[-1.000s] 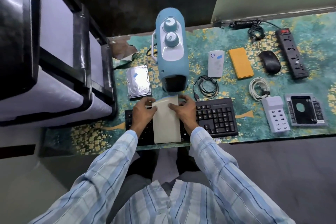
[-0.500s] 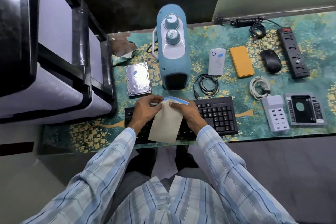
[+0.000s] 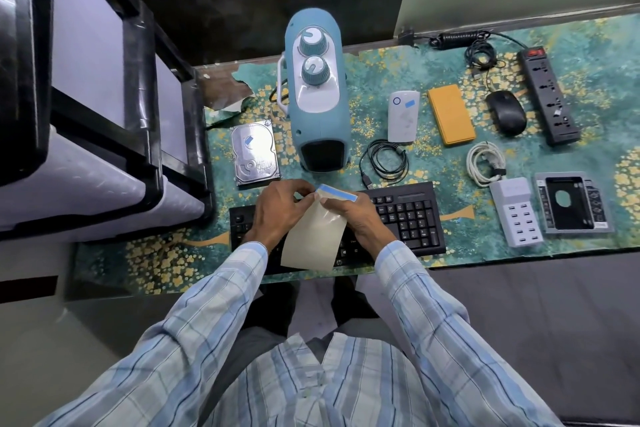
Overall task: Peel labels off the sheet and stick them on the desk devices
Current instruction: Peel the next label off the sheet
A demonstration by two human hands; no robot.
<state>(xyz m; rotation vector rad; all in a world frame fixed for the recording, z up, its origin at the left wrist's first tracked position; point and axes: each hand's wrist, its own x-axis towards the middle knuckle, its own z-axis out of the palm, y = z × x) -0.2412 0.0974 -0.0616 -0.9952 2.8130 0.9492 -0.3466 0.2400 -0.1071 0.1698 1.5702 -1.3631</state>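
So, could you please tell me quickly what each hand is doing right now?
Left hand: closed, pinching the label sheet at its top edge.
Right hand: closed, gripping the same sheet.

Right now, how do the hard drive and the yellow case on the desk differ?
The hard drive is shiny bare metal; the yellow case is matte and plain. The hard drive carries a small blue label, while no label shows on the yellow case. The hard drive lies left of the blue heater, the yellow case to its right, beside the mouse. Both lie flat on the desk mat, untouched by either hand.
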